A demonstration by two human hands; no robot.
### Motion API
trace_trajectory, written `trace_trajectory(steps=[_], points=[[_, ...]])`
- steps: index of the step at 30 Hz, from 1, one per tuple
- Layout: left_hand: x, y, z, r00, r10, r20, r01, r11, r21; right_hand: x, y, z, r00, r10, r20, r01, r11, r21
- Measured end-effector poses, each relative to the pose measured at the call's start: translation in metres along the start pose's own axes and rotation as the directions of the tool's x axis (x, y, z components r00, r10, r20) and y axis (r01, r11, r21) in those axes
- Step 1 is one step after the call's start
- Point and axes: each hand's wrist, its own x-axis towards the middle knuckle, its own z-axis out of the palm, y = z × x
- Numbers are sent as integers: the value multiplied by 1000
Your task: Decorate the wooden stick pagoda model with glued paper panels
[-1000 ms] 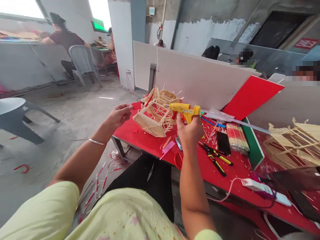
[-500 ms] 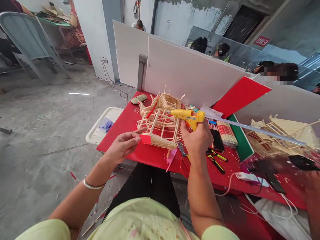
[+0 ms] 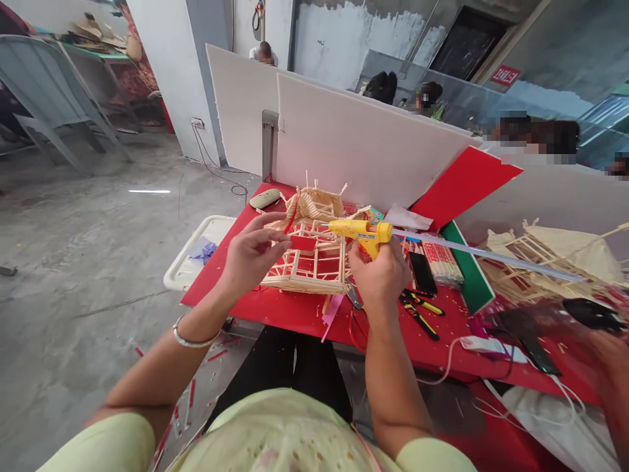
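My right hand (image 3: 382, 272) is wrapped round the handle of a yellow hot glue gun (image 3: 361, 229), its nozzle aimed left and a long clear glue stick (image 3: 481, 252) trailing from its back. Pinched in the fingers of my left hand (image 3: 253, 252) is a small red strip (image 3: 303, 243), held just left of and below the nozzle. Behind and beneath both hands stands a model house frame of thin wooden sticks (image 3: 307, 283), with a ribbed, curved roof part (image 3: 314, 203) at its far side. A thin red strand hangs over that roof.
On the red table (image 3: 216, 288) lie yellow-and-black pliers (image 3: 420, 321), scissors (image 3: 354, 298), a phone (image 3: 422, 274), stick bundles (image 3: 443, 259) and a computer mouse (image 3: 265, 198). White boards (image 3: 363, 144) stand behind. At right, another person's hand (image 3: 609, 354) is near a second stick model (image 3: 550, 255).
My left hand has moved up and right with the red strip, from the model's front edge to near the glue gun's nozzle. The glue gun stays close to its earlier place over the model.
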Motion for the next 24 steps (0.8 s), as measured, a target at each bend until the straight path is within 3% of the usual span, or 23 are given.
trace_trajectory(steps=[7,17,24], points=[[34,-25,26,994,85,65,-93,988,126,3,-6,9,998,-14,66,14,1000,-2],[48,-37,32,996,75,44,-80,988,135,4,-4,15,999,-48,15,49,997,-60],[52,-40,31,996,15,89,-24,994,108,4,-4,14,998,-16,57,18,999,-41]])
